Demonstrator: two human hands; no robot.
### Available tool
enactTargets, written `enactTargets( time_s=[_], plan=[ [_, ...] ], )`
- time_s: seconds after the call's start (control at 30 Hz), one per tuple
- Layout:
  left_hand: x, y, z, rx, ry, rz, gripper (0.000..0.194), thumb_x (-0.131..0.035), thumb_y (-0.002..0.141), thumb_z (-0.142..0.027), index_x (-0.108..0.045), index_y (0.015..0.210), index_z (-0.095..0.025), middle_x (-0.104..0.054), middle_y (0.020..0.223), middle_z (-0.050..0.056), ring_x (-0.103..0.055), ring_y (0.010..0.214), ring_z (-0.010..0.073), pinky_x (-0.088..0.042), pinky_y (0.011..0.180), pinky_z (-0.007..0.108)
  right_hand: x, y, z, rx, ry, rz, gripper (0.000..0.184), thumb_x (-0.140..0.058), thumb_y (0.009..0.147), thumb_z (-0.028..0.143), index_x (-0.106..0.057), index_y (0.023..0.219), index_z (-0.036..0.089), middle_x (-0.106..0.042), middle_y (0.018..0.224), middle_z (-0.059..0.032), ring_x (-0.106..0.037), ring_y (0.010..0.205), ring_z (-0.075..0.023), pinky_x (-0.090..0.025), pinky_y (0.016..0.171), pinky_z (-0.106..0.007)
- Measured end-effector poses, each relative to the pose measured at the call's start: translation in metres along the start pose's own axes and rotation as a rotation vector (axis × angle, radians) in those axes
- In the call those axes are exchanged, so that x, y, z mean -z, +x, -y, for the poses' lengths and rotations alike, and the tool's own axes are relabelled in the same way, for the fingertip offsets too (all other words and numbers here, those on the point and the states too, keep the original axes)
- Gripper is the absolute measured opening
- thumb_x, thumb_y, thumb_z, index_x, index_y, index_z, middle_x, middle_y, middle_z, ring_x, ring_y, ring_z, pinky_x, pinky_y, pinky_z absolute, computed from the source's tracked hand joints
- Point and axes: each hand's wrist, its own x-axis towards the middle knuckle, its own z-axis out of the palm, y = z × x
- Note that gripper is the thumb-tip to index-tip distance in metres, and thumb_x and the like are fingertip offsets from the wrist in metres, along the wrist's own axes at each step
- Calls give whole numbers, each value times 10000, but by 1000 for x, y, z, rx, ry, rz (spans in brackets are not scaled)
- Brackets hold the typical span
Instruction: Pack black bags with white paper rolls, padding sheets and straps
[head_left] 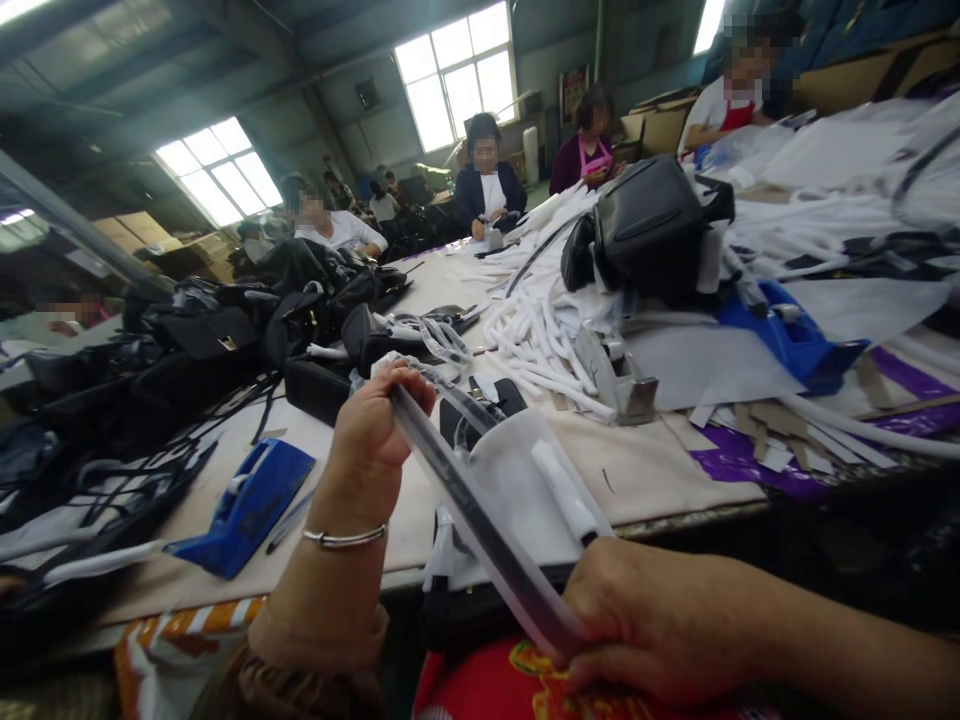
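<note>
From here, the table [660, 470] fills mid-frame; at lower centre a dark strap [476, 512], in what looks like a plastic sleeve [534, 615], slants between the clenched left hand [382, 415] and right hand [645, 610]; uneven pulling could split it

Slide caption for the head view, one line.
Left hand and right hand stretch a wrapped strap above a bag at a cluttered worktable.

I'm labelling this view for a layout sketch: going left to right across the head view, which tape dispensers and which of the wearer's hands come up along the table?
Blue tape dispenser → left hand, gripping a dark strap → grey metal dispenser → second blue tape dispenser.
</note>
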Motion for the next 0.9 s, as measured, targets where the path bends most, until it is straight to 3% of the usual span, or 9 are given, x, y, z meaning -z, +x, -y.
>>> enactTargets(
  time_s=[0.1,0.2,0.33,0.4,0.5,0.63,0.7,0.8,0.9],
  plan=[
    [-6,-5,5,-80,24,126,205,-504,969,-319,-636,994,-163,-652,712,-4,-674,654,110,-584,721,283,3,-3,-5,-34,154,31,252,-596,910,348,-684,745,179,-616,640,5,-498,552,-99,-364,534,-201],
    [-1,-32,28,-15,106,430,605,-521,856,-685,-640,1172,-183,-703,1078,119,-671,1039,264,-560,871,412,5,1,-14,-174,552,-61,326,-573,913,432,-699,794,156,-671,683,-24,-580,572,-106,-430,566,-201],
    [19,-70,69,131,368,681,767,-664,690,-758,-697,1165,-157,-711,1105,153,-657,1038,328,-514,924,446,8,16,-29,-265,846,-289,383,-647,824,530,-660,805,147,-697,656,-34,-582,480,-100,-396,475,-194],
    [26,-79,82,125,525,668,593,-717,738,-641,-738,1078,-155,-742,954,115,-681,898,270,-519,877,400,10,23,-36,-285,848,-293,388,-657,807,536,-654,811,148,-700,644,-33,-580,454,-103,-386,455,-197],
    [26,-78,84,63,674,503,327,-727,805,-469,-774,903,-160,-716,707,41,-655,706,190,-525,760,326,15,28,-42,-287,682,-325,400,-588,859,532,-675,790,148,-705,672,-48,-600,508,-127,-410,488,-223],
    [26,-71,77,-225,744,287,213,-717,819,-374,-783,907,-192,-725,747,25,-651,745,188,-526,769,318,28,21,-42,-207,205,-805,406,-597,858,559,-728,892,175,-717,897,-86,-627,836,-206,-471,694,-280],
    [28,-72,77,-422,787,241,176,-720,818,-334,-779,936,-217,-745,877,38,-657,811,204,-527,802,332,31,18,-41,-272,266,-867,537,-542,851,660,-725,872,156,-676,765,-79,-584,706,-180,-441,599,-268],
    [31,-78,84,-562,831,395,145,-695,837,-317,-787,923,-245,-742,1000,67,-664,860,233,-533,829,371,28,22,-40,-364,709,-640,678,-403,864,748,-680,817,131,-517,528,2,-359,426,-87,-239,405,-222],
    [31,-86,90,-492,874,606,152,-667,860,-313,-802,895,-254,-744,942,88,-671,866,255,-528,857,403,21,34,-40,-333,908,-657,488,-572,829,636,-576,707,164,-440,494,56,-261,398,-56,-146,391,-211]
  ],
)
